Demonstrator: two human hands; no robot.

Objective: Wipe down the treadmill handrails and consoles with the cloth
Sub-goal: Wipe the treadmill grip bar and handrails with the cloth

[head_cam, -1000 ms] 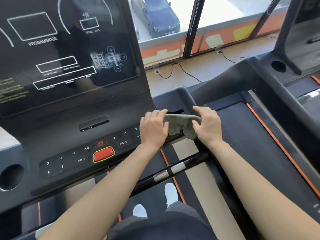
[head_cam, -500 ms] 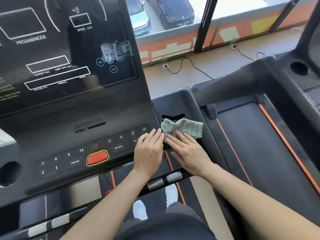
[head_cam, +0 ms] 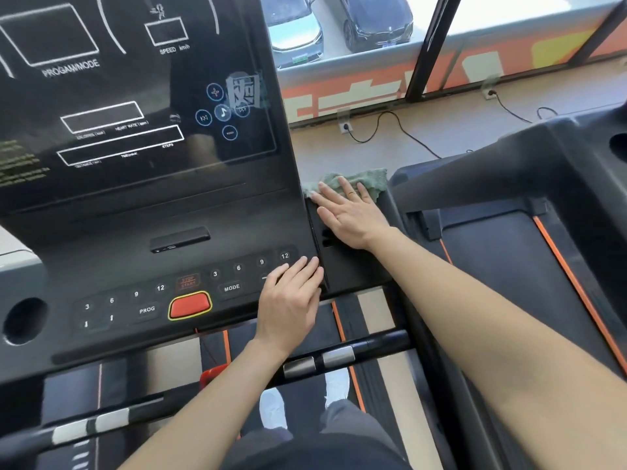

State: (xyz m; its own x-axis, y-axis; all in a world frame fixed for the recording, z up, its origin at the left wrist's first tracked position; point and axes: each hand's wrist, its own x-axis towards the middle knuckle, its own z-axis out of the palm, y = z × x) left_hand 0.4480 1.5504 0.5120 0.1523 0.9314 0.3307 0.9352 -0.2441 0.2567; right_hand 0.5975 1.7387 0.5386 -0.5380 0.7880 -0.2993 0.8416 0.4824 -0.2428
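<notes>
The crumpled green terry cloth [head_cam: 364, 180] is partly hidden under the fingers of the right hand [head_cam: 353, 217]. The glossy black console screen [head_cam: 135, 96] runs off the top and left edges. Its small yellowish text [head_cam: 20, 166] at left is too blurred to read. A black handrail bar [head_cam: 376, 344] hides part of one white shoe [head_cam: 336, 383].

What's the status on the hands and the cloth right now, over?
Right hand flat, pressing cloth onto console side tray. Left hand flat by the 12 key. Nothing blocking.

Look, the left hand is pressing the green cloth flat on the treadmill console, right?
No, the right hand is pressing the green cloth flat on the treadmill console; the left hand rests by the number buttons. The head view shows it.
</notes>
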